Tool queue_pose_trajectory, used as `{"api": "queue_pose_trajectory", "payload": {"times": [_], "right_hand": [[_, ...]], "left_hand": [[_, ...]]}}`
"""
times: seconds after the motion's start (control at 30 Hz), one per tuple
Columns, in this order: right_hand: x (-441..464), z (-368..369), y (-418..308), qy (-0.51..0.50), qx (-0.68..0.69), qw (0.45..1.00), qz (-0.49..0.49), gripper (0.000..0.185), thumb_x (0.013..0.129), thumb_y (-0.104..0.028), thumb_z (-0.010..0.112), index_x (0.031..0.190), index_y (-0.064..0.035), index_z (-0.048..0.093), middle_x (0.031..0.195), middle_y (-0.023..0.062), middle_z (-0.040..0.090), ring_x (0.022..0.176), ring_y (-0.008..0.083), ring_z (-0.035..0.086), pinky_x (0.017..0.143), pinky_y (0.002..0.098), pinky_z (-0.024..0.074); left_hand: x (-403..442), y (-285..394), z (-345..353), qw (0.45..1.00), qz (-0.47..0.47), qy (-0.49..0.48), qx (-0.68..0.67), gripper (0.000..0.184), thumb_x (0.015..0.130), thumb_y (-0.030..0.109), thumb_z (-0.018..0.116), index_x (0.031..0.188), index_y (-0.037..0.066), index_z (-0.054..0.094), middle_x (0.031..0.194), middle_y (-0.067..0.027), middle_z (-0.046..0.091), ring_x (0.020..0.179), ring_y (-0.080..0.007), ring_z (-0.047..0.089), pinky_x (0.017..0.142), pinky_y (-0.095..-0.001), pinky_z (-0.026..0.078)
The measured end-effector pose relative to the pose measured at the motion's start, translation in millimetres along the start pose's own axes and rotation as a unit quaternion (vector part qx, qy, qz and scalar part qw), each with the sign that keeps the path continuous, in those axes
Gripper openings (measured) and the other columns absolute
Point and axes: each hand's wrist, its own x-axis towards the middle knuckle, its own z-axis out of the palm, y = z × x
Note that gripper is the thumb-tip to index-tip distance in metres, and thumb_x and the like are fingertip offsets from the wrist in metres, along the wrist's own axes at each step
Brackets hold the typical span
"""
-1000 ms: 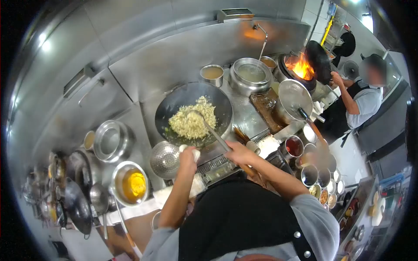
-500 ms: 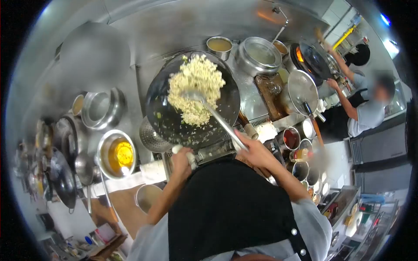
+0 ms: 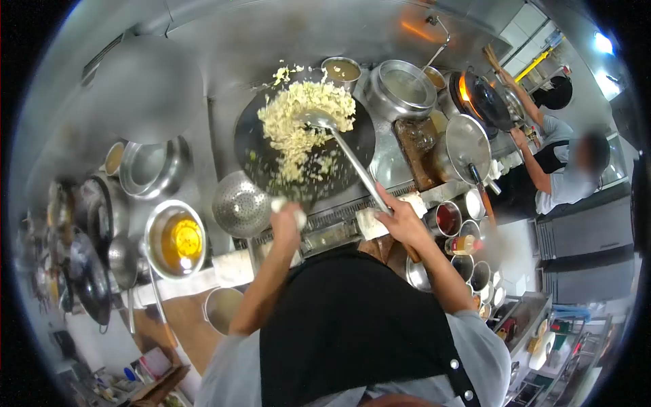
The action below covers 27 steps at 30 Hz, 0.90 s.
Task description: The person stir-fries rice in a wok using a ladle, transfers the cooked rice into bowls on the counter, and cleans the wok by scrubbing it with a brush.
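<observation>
In the head view, a black wok (image 3: 356, 156) on the stove holds pale, egg-coated fried rice (image 3: 298, 102). Some grains are in the air, and a few bits fly past its far rim. My right hand (image 3: 403, 220) is closed round the long handle of a steel ladle (image 3: 352, 157); its bowl is among the rice. At the wok's near edge my left hand (image 3: 286, 227) is closed on a folded white cloth (image 3: 298, 217). Its grip on the wok itself is hidden. A perforated skimmer (image 3: 241, 205) lies just left of that hand.
A steel pot of yellow oil (image 3: 175, 241) stands at left, near a large round pot (image 3: 152, 169). Behind the wok is a small pot of liquid (image 3: 341, 71). A strainer (image 3: 468, 146) and seasoning containers (image 3: 447, 218) stand at right. Farther right a co-worker (image 3: 566, 163) handles a flaming wok.
The wok has shifted slightly away, and the rice has spread, with bits now flying off the far side. My right hand has moved a little right; my left has risen slightly.
</observation>
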Motion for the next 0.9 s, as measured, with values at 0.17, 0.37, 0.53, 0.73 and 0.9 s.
{"api": "queue_pose_trajectory", "payload": {"times": [0.17, 0.37, 0.53, 0.73, 0.9], "right_hand": [[-28.1, 23.4, 71.4, -0.001, -0.047, 0.996, 0.07, 0.073, 0.089, -0.011, 0.071, 0.155, -0.0048, 0.041, 0.14, 0.0322, 0.055, 0.127, 0.0453, 0.057, 0.103, 0.0404, 0.0502], [-53.8, 21.3, 13.9, -0.084, -0.059, 0.995, 0.017, 0.075, 0.091, -0.011, 0.068, 0.159, -0.0123, 0.035, 0.128, 0.027, 0.065, 0.112, 0.0301, 0.067, 0.097, 0.0363, 0.0502], [32.3, 27.5, 30.9, -0.144, -0.057, 0.984, 0.084, 0.074, 0.093, -0.02, 0.067, 0.159, -0.014, 0.034, 0.136, 0.0246, 0.063, 0.118, 0.0342, 0.066, 0.106, 0.0391, 0.0494], [1.0, 19.4, 0.0, -0.11, -0.033, 0.993, 0.016, 0.078, 0.095, -0.023, 0.068, 0.162, -0.0191, 0.03, 0.139, 0.0224, 0.062, 0.111, 0.0263, 0.068, 0.1, 0.0387, 0.0517], [-33.0, -28.9, 10.0, -0.274, 0.175, 0.941, 0.097, 0.078, 0.094, -0.009, 0.068, 0.162, -0.0188, 0.031, 0.078, 0.0025, 0.06, 0.056, 0.0117, 0.051, 0.057, 0.0283, 0.0488]], "left_hand": [[73.1, 25.7, 28.3, 0.993, -0.059, -0.04, 0.09, 0.016, 0.087, 0.018, 0.067, 0.092, 0.004, 0.063, 0.077, -0.0093, 0.065, 0.061, -0.0236, 0.064, 0.045, -0.039, 0.048], [82.6, 22.9, 34.3, 0.994, -0.081, -0.021, 0.066, 0.017, 0.085, 0.014, 0.064, 0.092, -0.003, 0.064, 0.081, -0.0148, 0.068, 0.061, -0.0269, 0.066, 0.045, -0.0402, 0.05], [62.3, 4.2, 7.8, 0.997, 0.002, -0.081, -0.017, 0.012, 0.083, 0.007, 0.067, 0.092, 0.0, 0.064, 0.083, -0.0121, 0.067, 0.071, -0.0243, 0.068, 0.058, -0.0374, 0.055], [-69.5, 1.3, -53.8, 0.993, -0.053, 0.051, 0.091, 0.014, 0.081, 0.002, 0.066, 0.095, -0.001, 0.065, 0.083, -0.0114, 0.067, 0.074, -0.0226, 0.067, 0.061, -0.0353, 0.053], [-30.8, 42.6, 23.9, 0.999, -0.045, 0.016, -0.021, 0.006, 0.084, 0.004, 0.066, 0.088, -0.001, 0.066, 0.08, -0.0106, 0.065, 0.07, -0.0216, 0.063, 0.057, -0.0363, 0.048]]}}
